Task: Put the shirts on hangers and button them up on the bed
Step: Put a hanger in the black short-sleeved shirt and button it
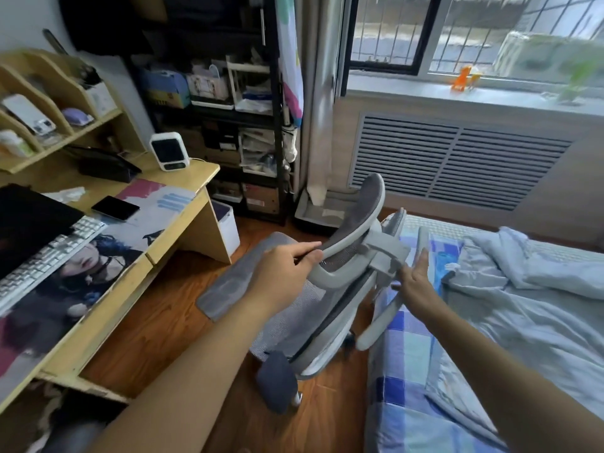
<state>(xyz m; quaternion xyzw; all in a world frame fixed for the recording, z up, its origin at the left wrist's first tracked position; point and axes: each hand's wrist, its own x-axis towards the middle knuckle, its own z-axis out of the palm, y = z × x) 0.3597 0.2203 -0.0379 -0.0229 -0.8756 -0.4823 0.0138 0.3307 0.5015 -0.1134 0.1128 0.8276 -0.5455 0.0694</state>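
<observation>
Grey mesh chair (pixel 343 256) between two hands; no legible writing.

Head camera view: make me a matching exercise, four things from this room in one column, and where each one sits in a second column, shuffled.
Things:
1. phone
2. orange toy
3. office chair
4. pale blue quilt

Places:
A. on the windowsill
B. on the bed
C. on the desk beside the keyboard
D. on the wooden floor between desk and bed

Pairs: 1-C, 2-A, 3-D, 4-B
</observation>
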